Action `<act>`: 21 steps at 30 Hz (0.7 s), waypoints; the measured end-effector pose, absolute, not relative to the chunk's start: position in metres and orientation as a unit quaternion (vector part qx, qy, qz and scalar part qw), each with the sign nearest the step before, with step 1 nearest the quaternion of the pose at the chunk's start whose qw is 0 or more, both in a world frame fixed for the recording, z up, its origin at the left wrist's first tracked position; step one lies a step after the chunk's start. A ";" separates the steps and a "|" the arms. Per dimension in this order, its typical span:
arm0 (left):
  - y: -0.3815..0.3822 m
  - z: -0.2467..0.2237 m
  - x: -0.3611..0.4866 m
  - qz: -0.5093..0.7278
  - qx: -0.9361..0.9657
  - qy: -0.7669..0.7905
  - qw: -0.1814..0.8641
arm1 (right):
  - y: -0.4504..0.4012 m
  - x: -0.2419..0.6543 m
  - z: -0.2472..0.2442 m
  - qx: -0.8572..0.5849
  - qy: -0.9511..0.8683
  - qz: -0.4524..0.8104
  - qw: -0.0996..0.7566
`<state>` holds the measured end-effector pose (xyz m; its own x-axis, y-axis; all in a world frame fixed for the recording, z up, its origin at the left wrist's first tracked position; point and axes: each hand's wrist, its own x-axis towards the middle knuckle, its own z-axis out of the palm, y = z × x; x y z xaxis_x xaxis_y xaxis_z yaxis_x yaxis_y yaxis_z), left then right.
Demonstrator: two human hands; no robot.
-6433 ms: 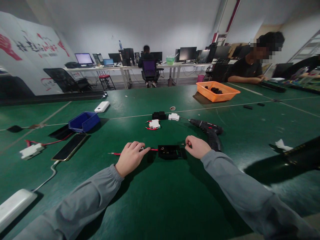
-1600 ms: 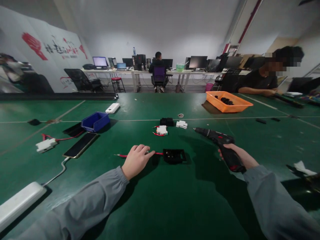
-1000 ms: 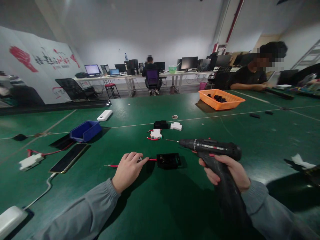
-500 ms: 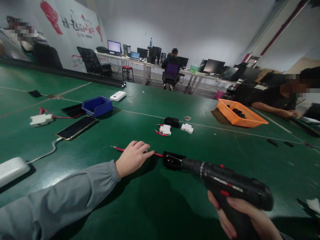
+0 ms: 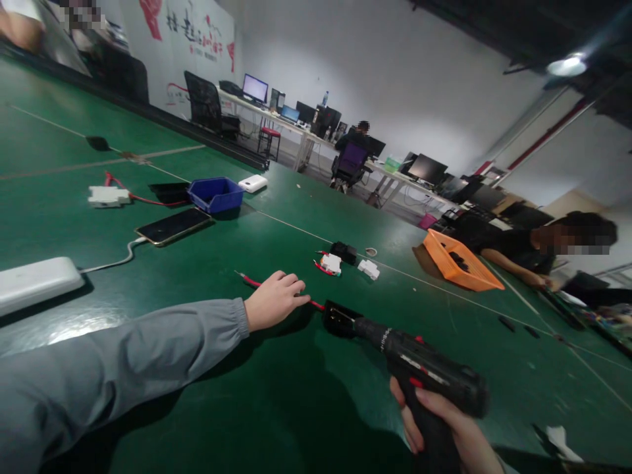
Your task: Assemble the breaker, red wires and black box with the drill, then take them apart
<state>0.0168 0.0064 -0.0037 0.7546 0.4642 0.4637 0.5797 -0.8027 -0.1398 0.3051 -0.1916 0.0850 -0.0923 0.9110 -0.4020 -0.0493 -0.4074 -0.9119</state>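
Observation:
My left hand [image 5: 276,299] is closed on a red wire [image 5: 251,282], whose bare end sticks out at the left. The wire's other end runs into a black block [image 5: 338,318] on the green table. In my right hand [image 5: 444,421] is a black power drill [image 5: 429,368], gripped by its handle. Its bit reaches into the black block. Beyond the block lie a white module with red wires [image 5: 330,264], a small black part [image 5: 343,252] and a white piece [image 5: 368,269].
A blue bin [image 5: 216,195], a phone [image 5: 174,226], a white power bank [image 5: 37,283] and a wired white module [image 5: 108,196] are at the left. An orange basket [image 5: 474,273] stands at the right near a seated person [image 5: 538,247].
The camera view has tilted and shifted. The drill has come a little nearer to the left in view, its bit still at the black block. My left hand still holds the wire.

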 end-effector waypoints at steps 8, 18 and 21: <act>0.006 -0.005 0.016 -0.217 -0.925 -0.279 0.143 | -0.188 0.295 0.101 -0.588 -0.382 0.618 0.355; 0.005 -0.003 0.014 -0.214 -0.927 -0.276 0.137 | -0.178 0.273 0.129 -0.625 -0.389 0.593 0.326; 0.005 -0.002 0.013 -0.212 -0.929 -0.274 0.130 | -0.177 0.266 0.133 -0.635 -0.380 0.585 0.330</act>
<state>0.0128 0.0048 -0.0015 0.7601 0.4545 0.4644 0.5646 -0.8158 -0.1256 0.2657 -0.1766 0.1329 0.0257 0.8696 -0.4930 0.0965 -0.4931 -0.8646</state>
